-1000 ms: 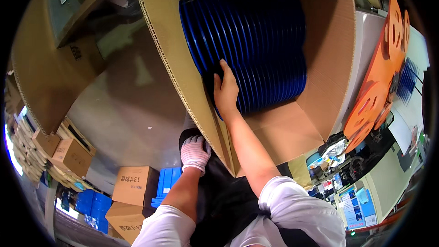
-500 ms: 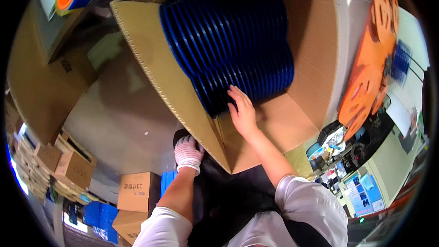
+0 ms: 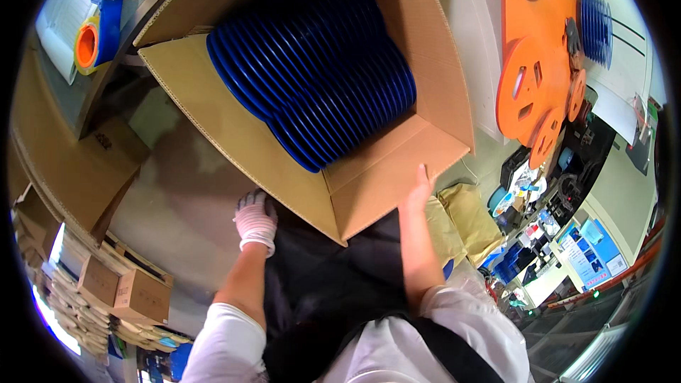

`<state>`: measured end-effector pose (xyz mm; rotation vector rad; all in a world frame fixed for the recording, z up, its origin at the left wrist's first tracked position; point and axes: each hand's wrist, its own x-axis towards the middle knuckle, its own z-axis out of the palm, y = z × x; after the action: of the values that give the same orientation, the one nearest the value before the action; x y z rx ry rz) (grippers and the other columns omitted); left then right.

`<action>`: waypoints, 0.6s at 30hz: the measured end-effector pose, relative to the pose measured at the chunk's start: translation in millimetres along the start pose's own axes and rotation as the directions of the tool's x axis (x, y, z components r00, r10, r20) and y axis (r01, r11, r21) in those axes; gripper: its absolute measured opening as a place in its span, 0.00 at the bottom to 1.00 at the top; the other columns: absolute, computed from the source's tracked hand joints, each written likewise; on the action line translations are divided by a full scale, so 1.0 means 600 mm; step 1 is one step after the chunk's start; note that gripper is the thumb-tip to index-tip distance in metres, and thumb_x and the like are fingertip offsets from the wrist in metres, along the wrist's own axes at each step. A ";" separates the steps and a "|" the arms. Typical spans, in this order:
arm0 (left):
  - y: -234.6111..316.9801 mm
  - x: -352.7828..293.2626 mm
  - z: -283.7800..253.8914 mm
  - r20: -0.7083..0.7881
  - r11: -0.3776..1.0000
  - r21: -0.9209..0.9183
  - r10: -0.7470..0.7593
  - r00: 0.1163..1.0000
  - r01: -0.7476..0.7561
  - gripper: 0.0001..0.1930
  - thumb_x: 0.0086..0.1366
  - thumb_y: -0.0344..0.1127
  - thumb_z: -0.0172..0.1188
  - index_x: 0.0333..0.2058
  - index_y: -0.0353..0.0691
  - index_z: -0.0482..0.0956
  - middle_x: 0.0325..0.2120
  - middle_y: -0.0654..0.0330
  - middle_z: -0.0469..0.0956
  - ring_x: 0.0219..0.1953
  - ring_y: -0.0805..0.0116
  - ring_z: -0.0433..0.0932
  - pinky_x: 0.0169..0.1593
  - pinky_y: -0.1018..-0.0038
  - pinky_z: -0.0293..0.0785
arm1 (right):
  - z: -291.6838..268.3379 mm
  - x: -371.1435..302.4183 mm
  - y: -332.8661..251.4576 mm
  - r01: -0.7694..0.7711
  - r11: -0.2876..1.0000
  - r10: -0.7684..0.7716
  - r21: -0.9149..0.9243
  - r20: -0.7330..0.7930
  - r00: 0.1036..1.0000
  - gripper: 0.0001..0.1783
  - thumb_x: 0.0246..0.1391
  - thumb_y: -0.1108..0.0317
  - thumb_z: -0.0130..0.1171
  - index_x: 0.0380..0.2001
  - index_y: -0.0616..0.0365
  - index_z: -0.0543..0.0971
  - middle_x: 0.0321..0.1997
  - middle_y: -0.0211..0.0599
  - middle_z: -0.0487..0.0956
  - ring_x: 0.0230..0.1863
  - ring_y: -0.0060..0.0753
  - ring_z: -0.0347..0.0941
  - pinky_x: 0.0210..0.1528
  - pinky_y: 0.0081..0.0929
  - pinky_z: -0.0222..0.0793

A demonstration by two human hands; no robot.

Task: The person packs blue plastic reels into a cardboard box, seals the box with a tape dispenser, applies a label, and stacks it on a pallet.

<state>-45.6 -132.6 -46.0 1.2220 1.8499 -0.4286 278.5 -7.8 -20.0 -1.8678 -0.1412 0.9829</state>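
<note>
Cardboard box (image 3: 397, 170), large and open, sat before the person, packed with upright blue discs (image 3: 312, 78). The gloved left hand (image 3: 255, 216) gripped its lower edge; the bare right hand (image 3: 418, 188) pressed flat, open, against a flap.

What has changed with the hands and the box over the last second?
The right hand came off the stack of blue discs inside the cardboard box, drew back toward the person and now lies on the outside of the box's near flap. It holds nothing. The gloved left hand stayed under the box's near lower edge, and the discs stayed stacked in the box.
</note>
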 end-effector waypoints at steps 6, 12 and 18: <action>-0.056 -0.025 0.009 -0.181 0.990 -0.140 -0.028 0.983 0.003 0.21 0.63 0.38 0.54 0.55 0.40 0.72 0.55 0.47 0.72 0.56 0.46 0.70 0.60 0.57 0.66 | 0.152 0.002 0.014 0.101 0.796 -0.129 -0.597 -0.005 0.992 0.43 0.50 0.75 0.50 0.70 0.62 0.51 0.69 0.55 0.61 0.67 0.49 0.61 0.67 0.39 0.57; -0.006 0.104 -0.265 -0.693 0.834 -0.479 -0.167 0.702 -0.274 0.23 0.73 0.39 0.46 0.62 0.33 0.64 0.60 0.44 0.68 0.60 0.50 0.70 0.62 0.65 0.64 | 0.222 0.016 0.027 0.064 0.489 -0.153 -0.870 -0.014 0.988 0.46 0.53 0.68 0.51 0.70 0.67 0.41 0.74 0.62 0.44 0.70 0.60 0.53 0.69 0.44 0.54; 0.079 0.248 -0.528 -0.742 0.977 -0.183 -0.065 0.667 -0.108 0.27 0.68 0.42 0.54 0.64 0.41 0.64 0.60 0.45 0.69 0.62 0.48 0.66 0.64 0.64 0.62 | 0.266 0.075 0.068 -0.086 0.245 0.027 -0.966 -0.082 0.996 0.55 0.53 0.55 0.55 0.71 0.64 0.32 0.75 0.64 0.30 0.74 0.72 0.32 0.68 0.65 0.45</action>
<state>-174.8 188.7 25.0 1.3785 2.4807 0.3681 187.2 106.2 -108.7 -3.0834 -0.8548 0.9477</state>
